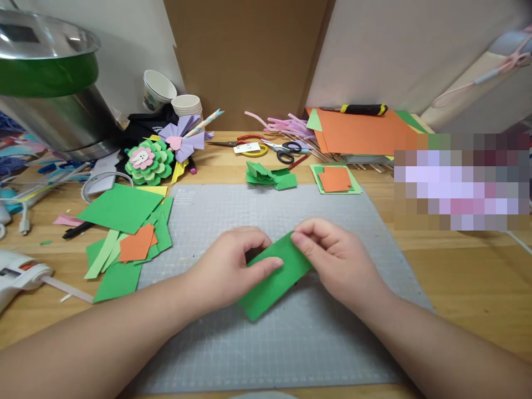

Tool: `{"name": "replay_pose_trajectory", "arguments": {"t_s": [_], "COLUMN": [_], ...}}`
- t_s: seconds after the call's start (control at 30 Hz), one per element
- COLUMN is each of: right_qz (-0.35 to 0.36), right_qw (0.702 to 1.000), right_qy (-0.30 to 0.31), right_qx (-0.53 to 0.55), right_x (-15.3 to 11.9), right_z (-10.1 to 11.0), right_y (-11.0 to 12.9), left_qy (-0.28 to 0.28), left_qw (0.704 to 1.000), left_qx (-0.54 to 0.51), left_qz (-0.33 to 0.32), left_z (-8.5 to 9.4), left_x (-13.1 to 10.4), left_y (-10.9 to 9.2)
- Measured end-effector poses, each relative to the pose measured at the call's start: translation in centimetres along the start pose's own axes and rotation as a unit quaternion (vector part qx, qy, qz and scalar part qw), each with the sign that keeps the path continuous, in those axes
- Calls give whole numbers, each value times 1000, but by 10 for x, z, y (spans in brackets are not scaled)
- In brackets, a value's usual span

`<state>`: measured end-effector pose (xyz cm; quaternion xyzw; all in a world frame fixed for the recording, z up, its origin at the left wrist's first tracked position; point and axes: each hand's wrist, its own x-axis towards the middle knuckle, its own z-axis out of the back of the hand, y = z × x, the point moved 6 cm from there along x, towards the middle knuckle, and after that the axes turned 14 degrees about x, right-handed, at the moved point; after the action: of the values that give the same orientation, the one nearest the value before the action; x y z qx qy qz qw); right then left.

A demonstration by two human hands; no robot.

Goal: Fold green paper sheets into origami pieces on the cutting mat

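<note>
A green paper strip [276, 280] is held slantwise above the grey cutting mat [332, 343]. My left hand [236, 263] grips its left part, with the thumb lying on top and the fingers behind it. At the strip's upper right end, my right hand [332, 257] pinches the corner between thumb and fingers. Folded green paper pieces [270, 176] rest at the mat's far edge. To their right lies a small stack of square papers with an orange piece [334, 179] on top. Green sheets [122, 208] and an orange scrap [136, 244] are piled left of the hands.
Scissors [285, 151], pink stems [286, 124] and a cutter [364, 109] on orange sheets [357, 136] lie at the back. Paper flowers [148, 162], cups [187, 105] and a metal pot [62, 111] stand back left. A glue gun [25, 271] is at the left edge.
</note>
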<state>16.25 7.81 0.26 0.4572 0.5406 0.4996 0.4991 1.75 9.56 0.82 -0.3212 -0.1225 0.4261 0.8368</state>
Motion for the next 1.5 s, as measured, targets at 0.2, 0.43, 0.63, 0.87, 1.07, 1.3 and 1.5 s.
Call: {"name": "replay_pose_trajectory", "arguments": {"t_s": [0.2, 0.43, 0.63, 0.87, 1.07, 1.3, 1.5], "right_qz": [73, 89, 125, -20, -118, -157, -183], "right_qw": [994, 995, 991, 990, 979, 970, 955], "right_qy": [-72, -46, -47, 134, 162, 74, 94], "right_qx": [27, 18, 13, 28, -26, 169, 215], "right_x": [4, 8, 5, -4, -10, -4, -4], "right_z": [19, 17, 18, -8, -20, -14, -17], "right_y": [9, 11, 14, 3, -10, -16, -20], "left_qy": [-40, -170, -254, -228, -105, 15, 40], "left_qw": [994, 971, 936, 964, 975, 915, 910], "left_qx": [-26, -124, -212, -119, -183, -373, -381], "left_qz": [102, 112, 117, 58, 64, 154, 157], "left_z": [10, 26, 34, 33, 12, -10, -15], "left_x": [-4, -8, -15, -10, -3, 3, 0], "left_y": [15, 16, 19, 15, 11, 20, 20]}}
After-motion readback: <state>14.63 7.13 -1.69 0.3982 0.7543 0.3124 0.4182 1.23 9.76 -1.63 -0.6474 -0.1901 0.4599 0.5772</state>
